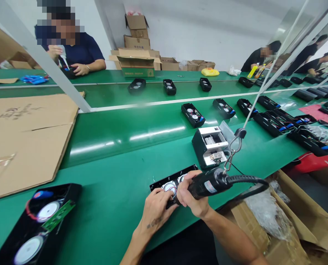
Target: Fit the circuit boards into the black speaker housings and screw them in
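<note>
My right hand [193, 195] is wrapped around a black electric screwdriver [208, 183], which hangs by a metal hook from a cord and lies nearly level. Its tip is hidden behind my fingers. Beneath both hands is a black speaker housing [160, 184] with round silver speaker drivers [170, 187] in it. My left hand [156, 204] grips the near side of this housing, thumb low and fingertips by one driver. Just beyond it stands a black-and-white screw feeder [209, 147]. At the lower left lies another open housing [67, 206] with two drivers, a green circuit board [59, 215] and wires.
Flattened cardboard [28, 129] covers the left of the green bench. Several open speaker housings [193, 115] sit on the belt beyond and to the right. An open carton [263, 221] with plastic wrap is at my right. Across the belt, a person [81, 55] works on a black part.
</note>
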`<state>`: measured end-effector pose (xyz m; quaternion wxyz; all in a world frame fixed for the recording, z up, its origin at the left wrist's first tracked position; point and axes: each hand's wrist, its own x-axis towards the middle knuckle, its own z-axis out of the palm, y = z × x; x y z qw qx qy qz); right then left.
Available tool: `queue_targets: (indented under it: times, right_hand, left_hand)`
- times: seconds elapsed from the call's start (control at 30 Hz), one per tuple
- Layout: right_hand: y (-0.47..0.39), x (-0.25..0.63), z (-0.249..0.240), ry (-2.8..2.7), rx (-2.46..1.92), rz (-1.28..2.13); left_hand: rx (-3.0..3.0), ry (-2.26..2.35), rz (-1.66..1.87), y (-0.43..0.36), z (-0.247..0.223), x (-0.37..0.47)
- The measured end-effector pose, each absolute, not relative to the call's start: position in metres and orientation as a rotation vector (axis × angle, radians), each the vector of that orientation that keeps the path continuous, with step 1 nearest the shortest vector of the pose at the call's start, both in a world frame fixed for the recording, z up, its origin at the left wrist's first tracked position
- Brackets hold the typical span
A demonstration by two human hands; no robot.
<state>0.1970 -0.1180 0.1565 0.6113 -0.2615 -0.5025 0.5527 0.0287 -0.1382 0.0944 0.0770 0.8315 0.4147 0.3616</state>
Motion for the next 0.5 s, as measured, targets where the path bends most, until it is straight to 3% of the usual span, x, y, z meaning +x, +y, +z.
queue_targets:
  times: [0.5]
  right_hand:
    - [-0.114,0.197,0.174,-1.112,-0.420,1.174]
  left_hand:
    - [2.559,1.143,1.015,-0.136,0.104,0.024]
